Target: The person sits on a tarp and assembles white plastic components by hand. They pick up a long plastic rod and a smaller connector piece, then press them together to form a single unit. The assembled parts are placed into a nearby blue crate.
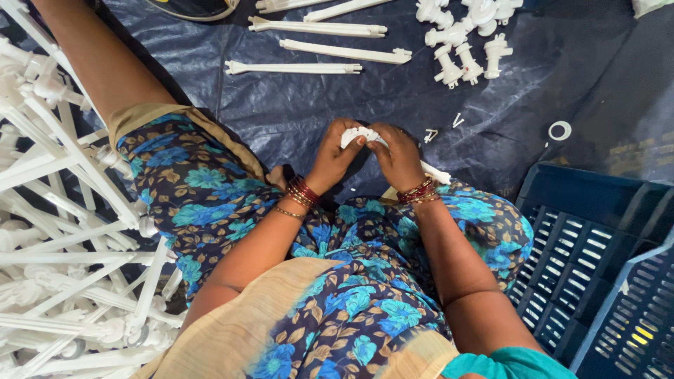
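Left hand (333,156) and right hand (399,156) both grip one white plastic part (359,133) above the lap — beyond it a few loose rods (319,28) and fittings (463,35) wait, beside it a big assembled pile (63,231).

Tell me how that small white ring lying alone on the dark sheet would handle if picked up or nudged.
The white ring looks thin and plastic, so probably very light and fairly stiff. Lying flat on the dark sheet, it should slide rather than roll, though the creases might catch it. Its slim rim likely needs a fingertip pinch.
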